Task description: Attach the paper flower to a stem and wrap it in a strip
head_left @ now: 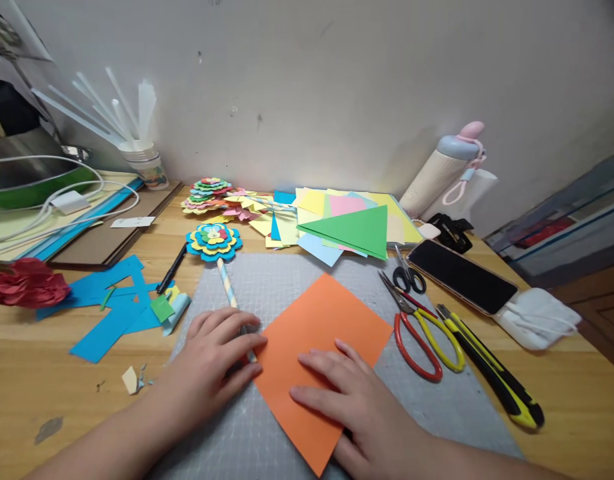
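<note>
A square sheet of orange paper [321, 313] lies cornerwise on the grey cutting mat [411, 413]. My left hand [211, 353] rests at its left edge, fingers stretched out and fingertips touching or nearly touching the paper. Beneath those fingers passes the striped stem [226, 282] of a layered paper flower [214, 241], whose blue and yellow head points away from me. Flat on the sheet's lower right lies my right hand [349, 400], fingers spread; its thumb is by the edge, partly hidden.
Right of the sheet are red-and-yellow-handled scissors [419, 327], small black scissors [409, 270], a utility knife [491, 367] and a phone [461, 277]. Blue paper scraps [104, 330] and a black pen [171, 270] lie left. Green paper [357, 230] tops a stack behind.
</note>
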Tool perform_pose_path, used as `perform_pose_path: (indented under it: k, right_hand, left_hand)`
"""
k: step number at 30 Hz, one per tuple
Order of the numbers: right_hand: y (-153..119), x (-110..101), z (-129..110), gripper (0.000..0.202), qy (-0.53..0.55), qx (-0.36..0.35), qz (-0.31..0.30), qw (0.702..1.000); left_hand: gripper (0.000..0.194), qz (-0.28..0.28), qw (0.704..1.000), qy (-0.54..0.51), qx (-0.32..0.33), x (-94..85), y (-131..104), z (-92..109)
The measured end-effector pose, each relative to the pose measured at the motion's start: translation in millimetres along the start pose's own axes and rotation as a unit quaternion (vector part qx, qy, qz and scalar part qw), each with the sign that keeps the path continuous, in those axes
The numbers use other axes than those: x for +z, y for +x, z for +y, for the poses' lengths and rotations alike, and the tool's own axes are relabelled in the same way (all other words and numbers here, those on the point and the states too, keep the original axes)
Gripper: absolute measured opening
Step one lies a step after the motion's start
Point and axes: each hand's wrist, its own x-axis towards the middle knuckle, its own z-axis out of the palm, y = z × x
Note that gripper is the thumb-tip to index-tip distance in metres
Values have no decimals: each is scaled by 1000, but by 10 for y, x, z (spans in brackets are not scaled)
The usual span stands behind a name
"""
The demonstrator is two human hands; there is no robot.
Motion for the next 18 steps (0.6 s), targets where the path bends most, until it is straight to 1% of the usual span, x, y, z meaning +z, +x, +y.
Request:
perform_pose_path:
  k: [6, 13, 18]
  right_hand:
    - [12, -50, -35, 59, 10, 8, -7, 1000]
    - [7, -27, 0, 59, 7, 1, -9, 1000]
    - [-3, -79, 11, 58, 7, -5, -24, 1000]
  left_hand:
    - [22, 4, 1000, 3, 2, 4, 3, -20]
    - [24, 13, 1000, 2, 6, 4, 7, -34]
    - [23, 18, 1000, 4, -24, -41, 40, -14]
